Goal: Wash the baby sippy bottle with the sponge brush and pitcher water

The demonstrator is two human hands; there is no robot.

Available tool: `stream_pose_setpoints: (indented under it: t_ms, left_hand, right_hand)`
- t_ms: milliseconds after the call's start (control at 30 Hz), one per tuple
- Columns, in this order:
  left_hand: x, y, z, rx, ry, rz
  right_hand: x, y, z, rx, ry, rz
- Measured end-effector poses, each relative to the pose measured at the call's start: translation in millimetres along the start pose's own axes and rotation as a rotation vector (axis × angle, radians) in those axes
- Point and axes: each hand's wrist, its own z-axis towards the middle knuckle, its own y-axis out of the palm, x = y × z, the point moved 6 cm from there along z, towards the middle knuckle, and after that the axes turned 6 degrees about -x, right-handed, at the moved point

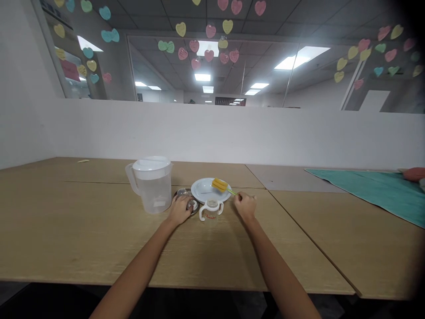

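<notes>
Both hands are working mid-table. The left hand (179,209) is resting, fingers curled, on a small dish (187,200). Beside it, a handled cup (211,210) is standing. The right hand (245,204) is pinching a brush (223,186), its yellow head lying over the plate (203,189). A jug (152,183) is standing left of them.

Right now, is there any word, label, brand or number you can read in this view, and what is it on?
None can be read.
Small clear baby bottle with white handles: a red mark on its front, too small and blurred to read.
Pink paper sheet on the glass, upper left: no legible writing.
</notes>
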Motion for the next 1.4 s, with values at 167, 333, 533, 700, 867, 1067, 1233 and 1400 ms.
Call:
stream_pose_setpoints:
  t_ms: [167,333,533,700,867,1067,1233,1400]
  left_hand:
    - [-2,1.0,1,-0.020,0.005,-0.032]
    - [1,0.8,1,-0.036,0.015,0.007]
    - [4,-17.4,-2,0.135,0.001,-0.076]
    - [31,-30.3,-15,0.343,0.093,-0.307]
    - [77,-4.1,-21,0.233,0.267,-0.614]
    - [76,1.9,-17,0.241,0.143,-0.612]
    - [64,4.5,-15,0.196,0.108,-0.662]
    - [58,6.3,-13,0.222,0.101,-0.712]
  right_hand:
    - [-1,-1,0,-0.019,0.008,-0.010]
    - [0,2,0,-0.023,-0.006,-0.003]
    - [0,1,1,-0.041,0.010,-0.006]
    - [1,7,3,-0.093,0.054,0.048]
    - [1,6,4,-0.078,0.056,0.047]
    - [2,6,4,-0.070,0.056,0.083]
    - [1,8,3,-0.074,0.041,0.093]
    - [-2,4,1,-0.081,0.028,0.099]
